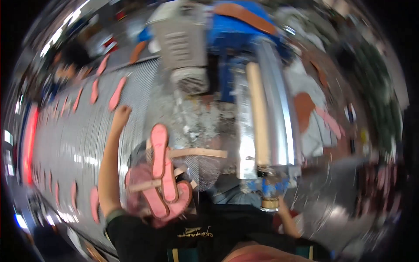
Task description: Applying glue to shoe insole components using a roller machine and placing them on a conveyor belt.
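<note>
Stretched out over the ridged metal conveyor (142, 85), my left hand (123, 113) looks curled in. It is at the wide lower end of a pink shoe insole (117, 94); whether it grips that insole is blurred. My right hand (283, 204) is low beside the near end of a metal roller machine (279, 109), its fingers hidden. In front of my body, several pink insoles (159, 139) with brown edges are piled loosely. Light wooden strips (196, 152) stick out among them.
More pink insoles (94, 91) lie in rows along the conveyor, beside a glowing red strip (30, 144) at far left. A grey motor housing (181, 39) stands ahead. Brown sole pieces (304, 109) lie right of the rollers. Another person (74, 54) is at the far left.
</note>
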Motion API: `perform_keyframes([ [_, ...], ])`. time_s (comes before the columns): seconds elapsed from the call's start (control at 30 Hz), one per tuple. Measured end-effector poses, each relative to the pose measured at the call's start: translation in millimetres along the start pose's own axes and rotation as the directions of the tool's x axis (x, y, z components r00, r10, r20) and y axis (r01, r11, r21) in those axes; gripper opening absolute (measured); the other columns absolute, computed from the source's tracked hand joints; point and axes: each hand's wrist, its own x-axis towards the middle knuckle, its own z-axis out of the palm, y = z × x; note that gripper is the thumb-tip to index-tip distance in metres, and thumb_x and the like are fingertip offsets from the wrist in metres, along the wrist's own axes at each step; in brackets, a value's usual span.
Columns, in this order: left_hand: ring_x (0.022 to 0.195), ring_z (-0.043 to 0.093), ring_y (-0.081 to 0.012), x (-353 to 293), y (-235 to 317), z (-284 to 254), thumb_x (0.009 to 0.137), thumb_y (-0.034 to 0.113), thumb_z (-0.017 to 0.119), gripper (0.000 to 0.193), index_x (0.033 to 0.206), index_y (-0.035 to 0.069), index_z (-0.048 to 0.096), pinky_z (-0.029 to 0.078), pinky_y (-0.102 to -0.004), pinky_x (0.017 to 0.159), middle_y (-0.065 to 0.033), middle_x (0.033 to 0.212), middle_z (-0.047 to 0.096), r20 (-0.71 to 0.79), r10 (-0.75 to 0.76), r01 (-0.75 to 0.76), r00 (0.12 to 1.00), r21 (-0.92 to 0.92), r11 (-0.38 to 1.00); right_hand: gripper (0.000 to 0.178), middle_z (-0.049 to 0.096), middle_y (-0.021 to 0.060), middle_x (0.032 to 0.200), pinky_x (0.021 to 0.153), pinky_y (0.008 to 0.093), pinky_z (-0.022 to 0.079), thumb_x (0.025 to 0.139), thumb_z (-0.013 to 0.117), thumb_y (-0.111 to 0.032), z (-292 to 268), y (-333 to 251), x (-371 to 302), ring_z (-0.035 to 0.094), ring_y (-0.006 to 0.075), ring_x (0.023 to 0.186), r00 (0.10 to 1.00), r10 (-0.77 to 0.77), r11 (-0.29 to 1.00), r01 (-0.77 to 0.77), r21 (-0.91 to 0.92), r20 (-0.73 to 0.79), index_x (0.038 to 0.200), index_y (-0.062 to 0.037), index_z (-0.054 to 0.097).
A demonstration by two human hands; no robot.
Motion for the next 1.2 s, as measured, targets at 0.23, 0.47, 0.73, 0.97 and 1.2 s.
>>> perform_keyframes([
  [0.23, 0.056, 0.044, -0.0214, -72.3, 108.7, 72.1, 0.098, 0.029, 0.047, 0.039, 0.078, -0.005, 0.053, 0.04, -0.0391, 0.056, -0.0169, 0.061, 0.05, 0.542, 0.079, -0.078, 0.837, -0.025, 0.997, 0.017, 0.059, 0.0154, 0.066, 0.055, 0.0339, 0.044, 0.088, 0.058, -0.015, -132.8, -74.7, 116.0, 0.057, 0.0297, 0.056, 0.797, -0.403, 0.912, 0.306, -0.273, -0.451, 0.096, -0.0005, 0.06],
  [0.47, 0.074, 0.056, -0.0213, -69.2, 130.9, 80.9, 0.097, 0.024, 0.048, 0.031, 0.088, -0.004, 0.056, 0.045, -0.0374, 0.069, -0.0144, 0.08, 0.058, 0.645, 0.243, -0.205, 0.725, -0.135, 0.969, 0.053, 0.057, 0.0156, 0.101, 0.068, 0.0435, 0.052, 0.079, 0.068, -0.042, -144.6, -39.6, 189.7, 0.061, 0.0318, 0.091, 0.78, -0.251, 0.838, -0.121, -0.532, -0.573, 0.119, -0.0098, 0.052],
  [0.73, 0.104, 0.058, -0.0184, -71.9, 166.5, 66.8, 0.085, 0.003, 0.054, 0.029, 0.112, -0.004, 0.062, 0.045, -0.0304, 0.091, -0.0077, 0.11, 0.064, 0.812, 0.069, 0.009, 0.58, -0.091, 0.996, 0.055, 0.057, 0.0146, 0.098, 0.069, 0.0442, 0.053, 0.068, 0.074, -0.047, -155.9, -30.7, 198.1, 0.061, 0.0342, 0.091, 0.817, -0.258, 0.776, -0.143, -0.614, -0.516, 0.107, -0.0109, 0.06],
  [0.97, 0.084, 0.056, -0.0129, -69.4, 158.5, 64.0, 0.087, 0.013, 0.06, 0.024, 0.103, -0.004, 0.062, 0.047, -0.0276, 0.075, -0.0034, 0.09, 0.062, 0.804, 0.131, -0.003, 0.581, -0.159, 0.987, 0.024, 0.061, 0.0055, 0.077, 0.055, 0.0257, 0.049, 0.079, 0.06, -0.014, -207.5, -22.2, 159.6, 0.06, 0.0123, 0.066, 0.735, -0.105, 0.875, 0.388, 0.289, -0.67, 0.101, -0.0047, 0.062],
  [1.2, 0.075, 0.057, -0.013, -33.4, 206.2, 34.3, 0.086, 0.022, 0.066, 0.023, 0.094, 0.001, 0.061, 0.047, -0.0277, 0.068, -0.0026, 0.082, 0.061, 0.915, -0.167, 0.02, 0.368, 0.171, 0.985, 0.014, 0.05, -0.0005, 0.068, 0.039, 0.0183, 0.027, 0.086, 0.039, -0.011, -252.5, -87.7, 117.3, 0.039, 0.0052, 0.046, 0.677, -0.049, 0.525, 0.643, 0.557, -0.735, 0.086, -0.0059, 0.053],
])
